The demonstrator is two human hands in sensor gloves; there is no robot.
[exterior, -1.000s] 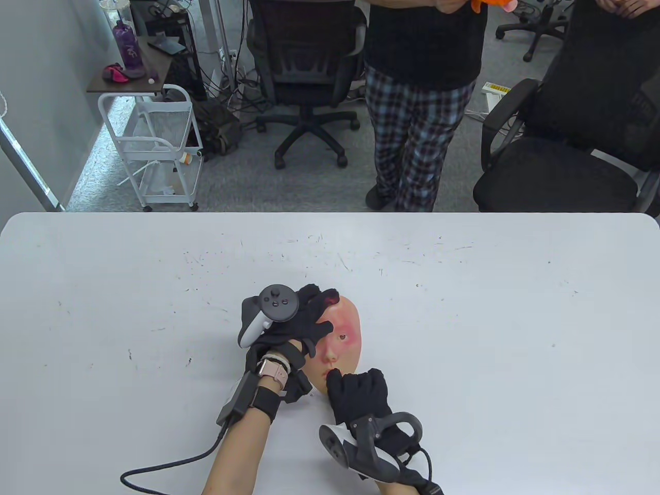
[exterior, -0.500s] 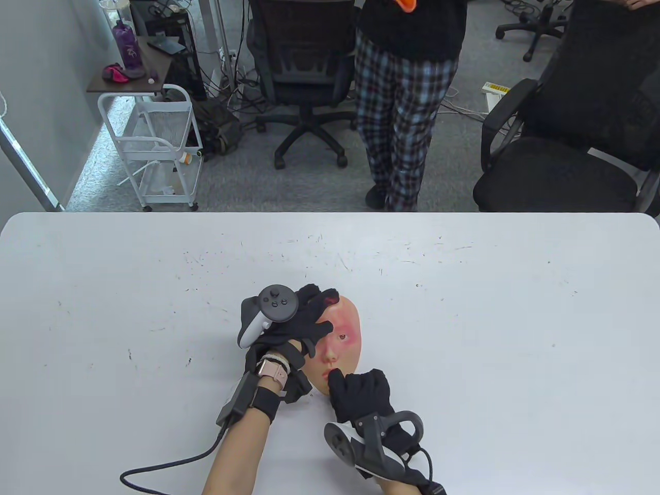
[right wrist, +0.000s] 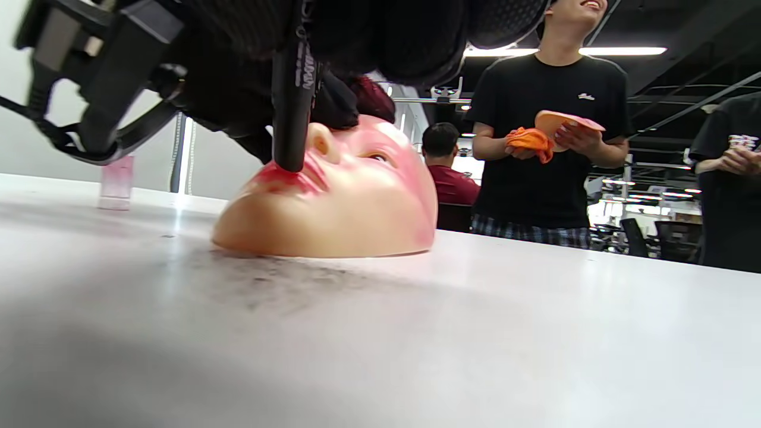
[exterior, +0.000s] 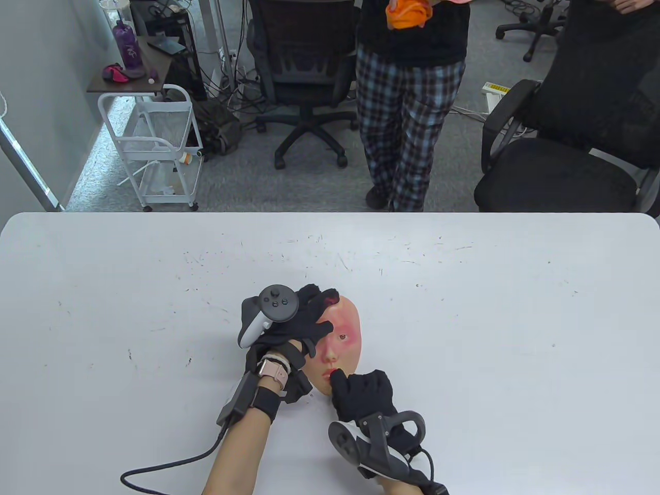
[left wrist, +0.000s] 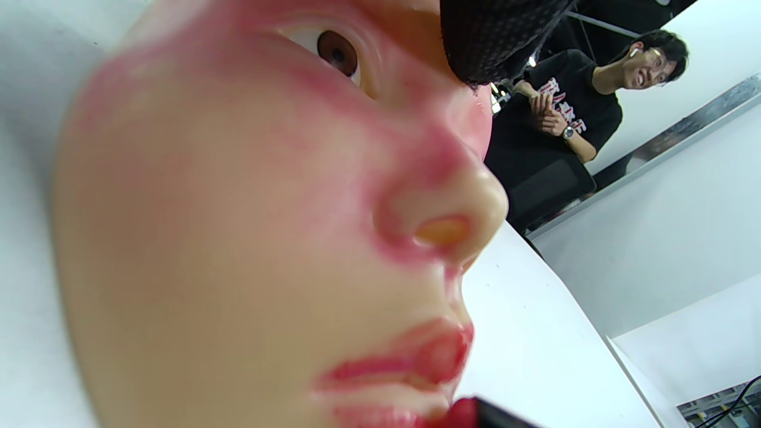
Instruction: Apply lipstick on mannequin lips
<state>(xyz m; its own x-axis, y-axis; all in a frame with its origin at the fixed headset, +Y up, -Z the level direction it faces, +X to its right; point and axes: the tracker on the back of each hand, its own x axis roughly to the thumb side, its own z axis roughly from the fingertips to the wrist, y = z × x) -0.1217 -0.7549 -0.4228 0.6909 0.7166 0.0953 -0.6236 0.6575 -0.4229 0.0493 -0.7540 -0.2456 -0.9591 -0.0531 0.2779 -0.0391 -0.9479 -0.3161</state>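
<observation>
A flesh-toned mannequin face with red smears lies face up on the white table. My left hand holds it from the left, with fingers on the forehead and the thumb by the nose bridge; one fingertip shows in the left wrist view. My right hand grips a black lipstick tube and its red tip touches the lips. In the left wrist view the lips are close up, with the lipstick tip at the lower lip.
A person in plaid trousers stands past the table's far edge holding an orange cloth. Black office chairs and a white cart stand behind. A cable trails from my left wrist.
My right hand has shifted slightly right and toward me, sliding the lipstick tip along the lips. My left hand and the face have not moved. The person behind has shifted.
</observation>
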